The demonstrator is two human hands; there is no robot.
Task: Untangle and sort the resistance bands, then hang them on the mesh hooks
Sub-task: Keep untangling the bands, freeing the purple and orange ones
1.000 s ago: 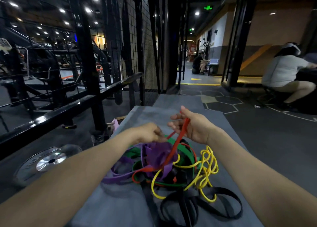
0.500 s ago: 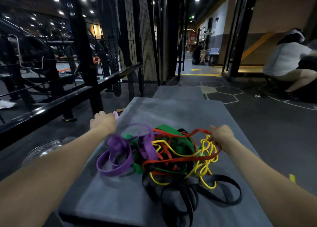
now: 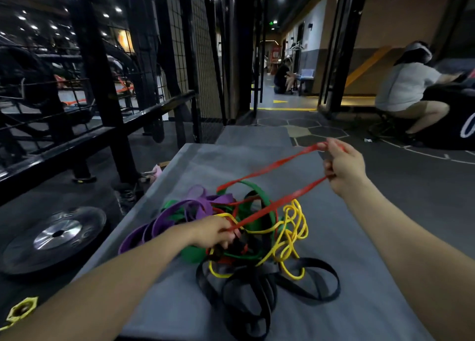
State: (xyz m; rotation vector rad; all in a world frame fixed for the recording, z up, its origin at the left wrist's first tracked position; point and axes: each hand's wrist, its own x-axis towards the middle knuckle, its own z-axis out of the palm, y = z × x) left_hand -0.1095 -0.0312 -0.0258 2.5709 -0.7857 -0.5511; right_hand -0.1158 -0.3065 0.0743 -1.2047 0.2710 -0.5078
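Right hand (image 3: pixel 343 167) pinches the red band's (image 3: pixel 272 164) loop up off the gray platform (image 3: pixel 359 250) while the left hand (image 3: pixel 214 231) grips its other end in the tangle, so a harder pull probably drags the yellow band (image 3: pixel 290 227) along or tightens the knot.

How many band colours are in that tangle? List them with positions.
5. Red stretched between both hands; purple at left; green in the middle; yellow at right; black nearest. Others may be buried.
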